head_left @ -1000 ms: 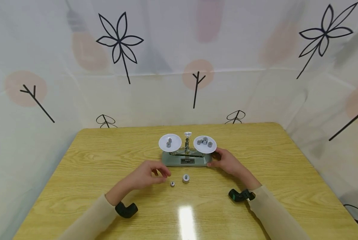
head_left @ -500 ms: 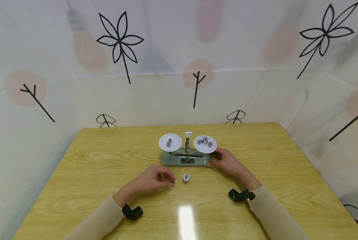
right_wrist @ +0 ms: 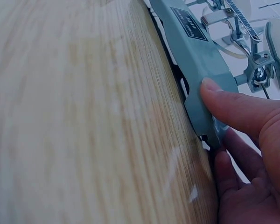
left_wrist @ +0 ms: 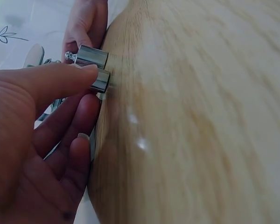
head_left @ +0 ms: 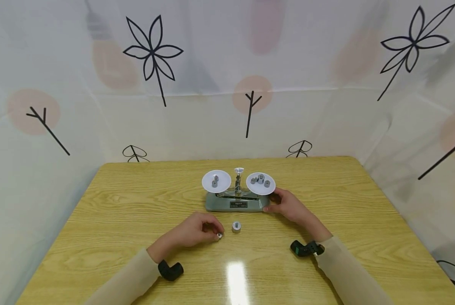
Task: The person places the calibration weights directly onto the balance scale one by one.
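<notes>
A balance scale (head_left: 238, 205) with a grey-green base and two white pans stands toward the back of the table. My left hand (head_left: 197, 231) pinches a small metal weight (left_wrist: 101, 81) between thumb and fingers, low at the tabletop in front of the scale. Just right of it stands a larger knobbed weight (head_left: 236, 227), upright on the wood. My right hand (head_left: 288, 206) grips the right end of the base, its thumb (right_wrist: 212, 88) on the front face and its other fingers curled behind, as the right wrist view shows.
Two weights (head_left: 214, 183) sit on the left pan (head_left: 223, 176), and several more weights (head_left: 261, 179) on the right pan (head_left: 263, 191). The wooden table (head_left: 143, 190) ends at a patterned cloth backdrop (head_left: 197, 127). Both wrists carry black camera mounts.
My left hand has moved right and slightly toward me, from beside the small weight to pinching it. The right hand has stayed on the scale's base.
</notes>
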Tool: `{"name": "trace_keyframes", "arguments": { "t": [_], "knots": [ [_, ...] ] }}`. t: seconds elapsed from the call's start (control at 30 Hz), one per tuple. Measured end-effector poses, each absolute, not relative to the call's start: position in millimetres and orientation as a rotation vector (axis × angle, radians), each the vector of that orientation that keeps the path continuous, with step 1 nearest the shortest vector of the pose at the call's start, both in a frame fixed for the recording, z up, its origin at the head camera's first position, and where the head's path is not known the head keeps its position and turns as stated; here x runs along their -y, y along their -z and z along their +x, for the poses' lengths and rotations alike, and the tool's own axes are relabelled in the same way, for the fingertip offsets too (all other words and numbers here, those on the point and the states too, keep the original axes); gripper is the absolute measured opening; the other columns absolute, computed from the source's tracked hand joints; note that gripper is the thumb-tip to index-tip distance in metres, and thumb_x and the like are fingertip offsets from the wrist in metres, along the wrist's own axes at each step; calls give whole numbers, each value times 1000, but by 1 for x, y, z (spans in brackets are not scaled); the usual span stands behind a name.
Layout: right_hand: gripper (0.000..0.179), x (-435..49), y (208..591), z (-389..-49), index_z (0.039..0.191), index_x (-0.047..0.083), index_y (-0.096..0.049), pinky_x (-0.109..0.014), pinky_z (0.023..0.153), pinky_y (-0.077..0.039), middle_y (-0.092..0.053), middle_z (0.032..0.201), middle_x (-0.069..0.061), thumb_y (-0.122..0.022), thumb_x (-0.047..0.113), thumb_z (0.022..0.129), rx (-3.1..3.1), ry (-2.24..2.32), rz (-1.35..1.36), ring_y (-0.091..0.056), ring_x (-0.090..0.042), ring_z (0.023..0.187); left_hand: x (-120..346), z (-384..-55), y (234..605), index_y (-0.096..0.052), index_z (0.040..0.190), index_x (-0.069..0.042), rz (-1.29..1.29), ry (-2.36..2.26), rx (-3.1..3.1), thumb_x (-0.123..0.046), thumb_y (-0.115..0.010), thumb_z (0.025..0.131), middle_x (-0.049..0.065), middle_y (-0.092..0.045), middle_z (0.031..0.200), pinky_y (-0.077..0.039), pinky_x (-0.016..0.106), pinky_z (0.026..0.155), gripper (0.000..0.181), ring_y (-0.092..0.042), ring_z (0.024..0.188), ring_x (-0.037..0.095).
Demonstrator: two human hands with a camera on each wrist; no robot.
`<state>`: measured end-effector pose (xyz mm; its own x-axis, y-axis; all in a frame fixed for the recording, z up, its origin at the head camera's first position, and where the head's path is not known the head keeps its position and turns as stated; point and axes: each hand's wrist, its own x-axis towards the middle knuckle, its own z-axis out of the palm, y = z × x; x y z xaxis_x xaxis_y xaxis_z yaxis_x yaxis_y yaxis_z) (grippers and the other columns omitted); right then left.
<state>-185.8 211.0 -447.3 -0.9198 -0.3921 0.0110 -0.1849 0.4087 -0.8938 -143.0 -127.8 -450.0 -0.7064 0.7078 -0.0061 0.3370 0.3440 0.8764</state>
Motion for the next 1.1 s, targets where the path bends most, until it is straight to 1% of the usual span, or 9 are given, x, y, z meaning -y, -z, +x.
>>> {"name": "trace_keyframes", "arguments": {
  "t": [0.13,0.33,0.53,0.97,1.1],
  "knots": [
    [62,-204,427,-176,139,-13,-47,-54,106,-38,-51,138,-30,-76,-3,85,-2461,1508,-505,-48,-44,129,127,-145,452,-75,104,-16,920,-1258,-2253,-11,-73,92,-9,-69,101,-51,28,82,14,-62,93,11],
    [62,-204,428,-177,138,-13,-48,-53,106,-39,-52,137,-29,-76,-3,84,-2471,1513,-512,-49,-44,127,127,-145,453,-75,104,-17,930,-1216,-2276,-11,-75,90,-10,-68,101,-50,27,81,16,-61,92,11],
    [63,-205,429,-177,139,-12,-47,-54,106,-38,-51,138,-29,-76,-2,84,-2463,1517,-513,-48,-44,129,125,-145,453,-74,102,-17,929,-1230,-2281,-11,-76,89,-10,-68,100,-50,27,80,14,-61,90,10],
    [62,-205,428,-178,138,-12,-48,-54,106,-38,-52,138,-29,-76,-2,84,-2453,1510,-521,-48,-44,128,124,-145,452,-73,102,-16,901,-1260,-2283,-13,-78,88,-8,-68,96,-50,27,76,15,-61,87,10],
    [63,-205,429,-179,138,-12,-48,-53,106,-38,-52,138,-28,-77,-2,84,-2457,1511,-523,-48,-43,129,124,-144,453,-73,102,-15,907,-1266,-2294,-12,-78,88,-5,-68,95,-49,27,73,16,-60,85,11]
  ]
}}
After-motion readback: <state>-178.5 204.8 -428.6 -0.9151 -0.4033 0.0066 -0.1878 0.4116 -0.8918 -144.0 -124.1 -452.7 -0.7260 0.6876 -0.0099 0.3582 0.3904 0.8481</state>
